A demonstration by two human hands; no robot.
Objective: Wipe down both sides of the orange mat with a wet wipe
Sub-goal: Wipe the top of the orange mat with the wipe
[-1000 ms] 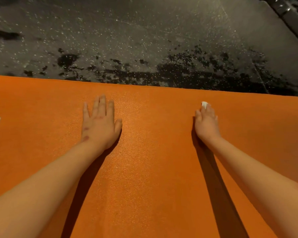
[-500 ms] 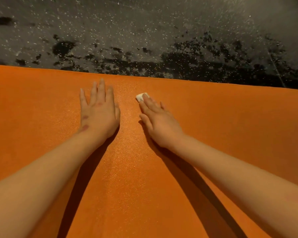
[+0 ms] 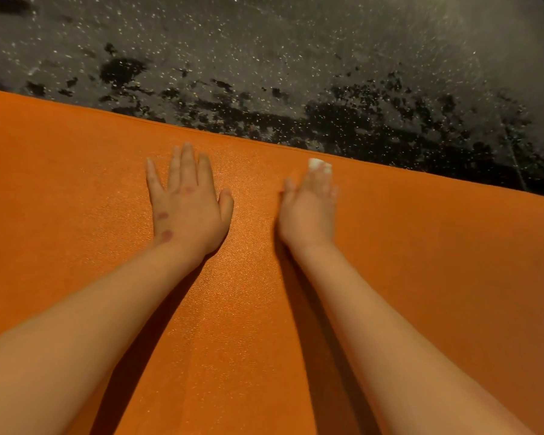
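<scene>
to the left, flat on the orange mat (image 3: 76, 199) with the left hand (image 3: 187, 204): palm down, fingers straight and slightly fanned, thumb out to the side, gripping nothing. reddish marks across the back of it. forearm stretched forward from the lower left corner, dark shadow on the mat beside it.

further right, near but not touching, pressing down with the right hand (image 3: 308, 211): blurred, fingers extended forward and close together, thumb on the inner side, laid over a white wet wipe (image 3: 319, 163) rather than curled round it, as far as the blur allows. wipe mostly hidden under the fingertips, only its front edge peeking out, on the mat just short of the far edge.

beyond that edge, dark speckled ground (image 3: 296, 51) with black blotches running along the mat.
</scene>
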